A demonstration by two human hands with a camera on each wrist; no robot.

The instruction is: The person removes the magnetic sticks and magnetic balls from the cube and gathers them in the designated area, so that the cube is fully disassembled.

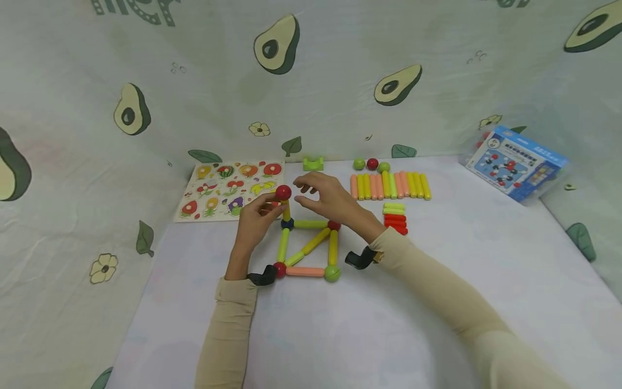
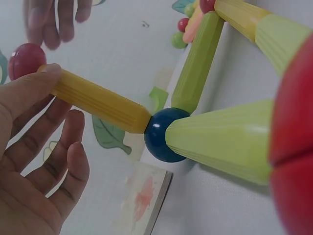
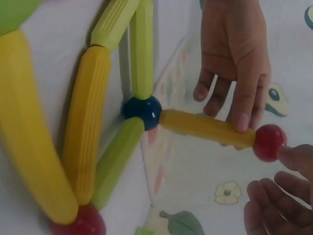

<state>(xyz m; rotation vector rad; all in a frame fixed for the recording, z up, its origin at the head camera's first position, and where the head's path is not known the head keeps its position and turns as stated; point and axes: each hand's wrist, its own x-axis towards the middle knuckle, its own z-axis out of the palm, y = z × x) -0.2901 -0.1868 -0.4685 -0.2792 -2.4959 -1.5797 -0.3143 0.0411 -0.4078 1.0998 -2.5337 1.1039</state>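
A flat frame of ridged rods and balls lies on the table, with a pink rod (image 1: pixel 305 272) along its near side and a yellow-and-green diagonal. From the dark blue ball (image 2: pixel 164 142) at its far left corner, a yellow rod (image 2: pixel 100 102) stands up, topped by a red ball (image 1: pixel 283 192). My left hand (image 1: pixel 257 219) pinches this rod just below the red ball, thumb on one side and fingers on the other. My right hand (image 1: pixel 326 200) is beside the red ball with fingers spread and loosely bent. Whether its thumb touches the ball, I cannot tell.
Behind the frame lies a fruit picture board (image 1: pixel 204 189). Yellow, pink and green rods (image 1: pixel 391 185) line up at the back right, short green and red rods (image 1: pixel 395 219) before them. Loose balls (image 1: pixel 372 164), a green piece (image 1: pixel 313 163) and a blue box (image 1: pixel 515 162) lie farther back.
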